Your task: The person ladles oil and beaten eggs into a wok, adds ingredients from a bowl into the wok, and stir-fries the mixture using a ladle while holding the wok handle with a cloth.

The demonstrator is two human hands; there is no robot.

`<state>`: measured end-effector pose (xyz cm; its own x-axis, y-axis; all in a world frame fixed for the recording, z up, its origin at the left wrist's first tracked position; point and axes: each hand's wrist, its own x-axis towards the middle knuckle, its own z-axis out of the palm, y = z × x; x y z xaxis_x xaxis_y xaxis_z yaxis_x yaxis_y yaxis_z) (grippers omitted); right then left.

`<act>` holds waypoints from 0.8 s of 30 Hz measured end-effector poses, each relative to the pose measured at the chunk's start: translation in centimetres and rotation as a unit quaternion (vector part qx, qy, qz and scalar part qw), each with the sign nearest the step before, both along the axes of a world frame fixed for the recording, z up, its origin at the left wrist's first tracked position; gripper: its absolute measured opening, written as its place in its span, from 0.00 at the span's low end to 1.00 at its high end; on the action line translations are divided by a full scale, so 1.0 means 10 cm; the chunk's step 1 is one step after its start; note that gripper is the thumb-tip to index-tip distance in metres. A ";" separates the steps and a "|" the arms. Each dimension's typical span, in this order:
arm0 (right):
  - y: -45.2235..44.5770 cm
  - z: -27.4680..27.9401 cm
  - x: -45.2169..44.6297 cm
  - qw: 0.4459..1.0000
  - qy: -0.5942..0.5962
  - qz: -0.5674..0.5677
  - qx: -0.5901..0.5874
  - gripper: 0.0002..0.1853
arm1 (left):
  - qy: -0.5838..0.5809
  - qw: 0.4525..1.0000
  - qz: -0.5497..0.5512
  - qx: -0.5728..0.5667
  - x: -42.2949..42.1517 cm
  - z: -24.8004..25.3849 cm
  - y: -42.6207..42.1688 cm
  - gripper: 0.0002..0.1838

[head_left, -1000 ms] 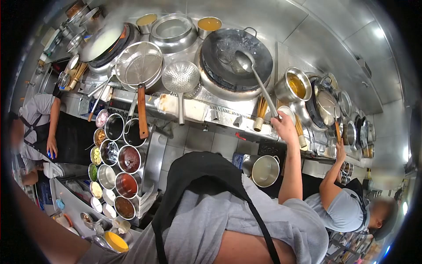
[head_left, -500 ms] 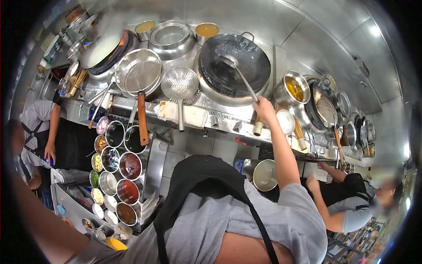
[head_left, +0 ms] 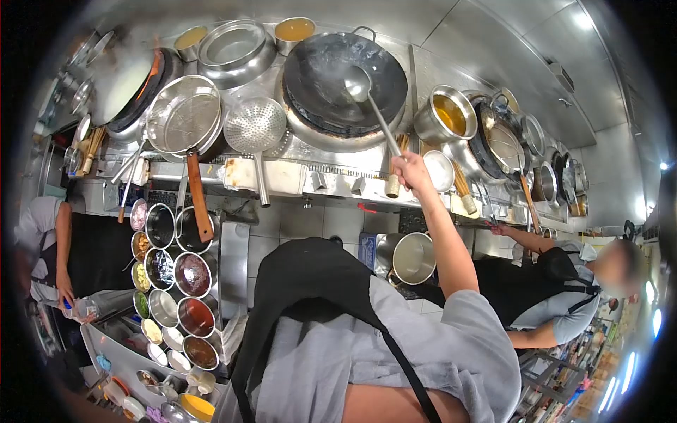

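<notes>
Surface (head_left: 271, 86): the steel stove top spans the far part of the scene, carrying the wok (head_left: 310, 70) near its middle.
Wok: black, seated on a steel burner ring (head_left: 331, 141), loop handle at the far side; the bowl of the ladle (head_left: 358, 83) is over its interior, right of centre.
Mesh strainer (head_left: 185, 115): on the left, well apart from the ladle, wooden handle pointing near.
Steel pot (head_left: 427, 127): just right of the wok, holding amber liquid (head_left: 451, 116); short strokes within the wok's rim would seem safer than wide swings this way.
Ladle: slants over the near rim into the right hand (head_left: 412, 173); I cannot tell whether its bowl touches metal. Following the wok's curve should give smoother contact.
Perforated skimmer (head_left: 255, 125): left of the wok, handle pointing near.
Bamboo brush (head_left: 393, 185): just beside the right hand; the wrist ought to clear it.
Right hand: fingers closed around the ladle's near end; a firm grip with a loose wrist should steer best.
Left hand: out of view, state unknown.
</notes>
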<state>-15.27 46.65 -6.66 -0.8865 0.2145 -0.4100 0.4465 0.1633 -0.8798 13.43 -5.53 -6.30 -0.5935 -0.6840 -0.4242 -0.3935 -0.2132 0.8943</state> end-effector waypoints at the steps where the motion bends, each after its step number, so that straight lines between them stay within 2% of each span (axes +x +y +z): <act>1: 0.03 0.07 -0.02 0.999 0.003 0.009 0.031 0.08 | -0.004 1.000 -0.002 0.000 0.01 -0.01 0.00 0.16; 2: 0.11 0.02 -0.10 0.999 0.000 0.008 0.031 0.08 | -0.007 1.000 -0.004 0.001 -0.02 -0.02 0.01 0.16; 4: 0.26 -0.15 -0.38 0.970 0.097 0.015 0.221 0.13 | -0.005 1.000 -0.004 0.002 -0.04 -0.02 0.03 0.16; 5: 0.29 -0.26 -0.49 0.970 0.098 0.016 0.221 0.13 | -0.004 1.000 -0.006 0.004 -0.03 -0.02 0.03 0.16; 7: 0.30 -0.50 -0.67 0.900 0.143 -0.027 0.411 0.18 | 0.001 1.000 -0.006 0.005 -0.04 -0.03 0.06 0.16; 8: 0.30 -0.61 -0.70 0.903 0.120 -0.021 0.412 0.17 | 0.001 1.000 -0.010 0.005 -0.06 -0.01 0.06 0.16; 9: 0.40 -0.99 -0.73 0.899 0.181 -0.006 0.398 0.14 | 0.005 1.000 -0.011 0.006 -0.07 -0.01 0.05 0.16; 10: 0.24 -0.88 -0.65 0.964 0.085 -0.023 0.250 0.11 | 0.008 1.000 -0.013 0.006 -0.08 0.00 0.04 0.16; 11: -0.03 -0.65 -0.47 0.995 -0.015 -0.036 0.094 0.09 | 0.010 1.000 -0.013 0.008 -0.08 0.01 0.05 0.16; 13: -0.46 -0.30 -0.19 0.988 -0.055 -0.074 -0.127 0.08 | 0.009 1.000 -0.010 0.010 -0.07 0.00 0.07 0.16; 14: -0.57 -0.12 -0.10 0.963 -0.053 -0.074 -0.255 0.07 | 0.012 1.000 -0.010 0.009 -0.09 0.01 0.06 0.16; 15: -0.54 -0.14 -0.11 0.962 -0.054 -0.071 -0.258 0.07 | 0.014 1.000 -0.010 0.010 -0.09 0.02 0.06 0.16; 16: -0.44 -0.17 -0.14 0.877 -0.066 -0.056 -0.473 0.08 | 0.017 1.000 -0.011 0.009 -0.10 0.02 0.07 0.16; 17: -0.38 -0.17 -0.15 0.744 -0.073 -0.038 -0.663 0.09 | 0.020 1.000 -0.013 0.007 -0.11 0.02 0.07 0.16; 18: -0.41 -0.02 -0.10 0.681 -0.061 -0.048 -0.728 0.10 | 0.022 1.000 -0.016 0.006 -0.12 0.03 0.09 0.16; 19: -0.41 0.08 -0.07 0.679 -0.053 -0.048 -0.730 0.10 | 0.022 1.000 -0.021 0.006 -0.13 0.01 0.10 0.16; 21: -0.36 0.23 0.02 0.568 -0.075 -0.084 -0.815 0.10 | 0.025 0.999 -0.034 0.009 -0.19 -0.02 0.13 0.16; 24: -0.27 0.51 0.22 0.563 -0.042 -0.068 -0.823 0.10 | 0.024 0.998 -0.064 0.016 -0.35 -0.08 0.17 0.16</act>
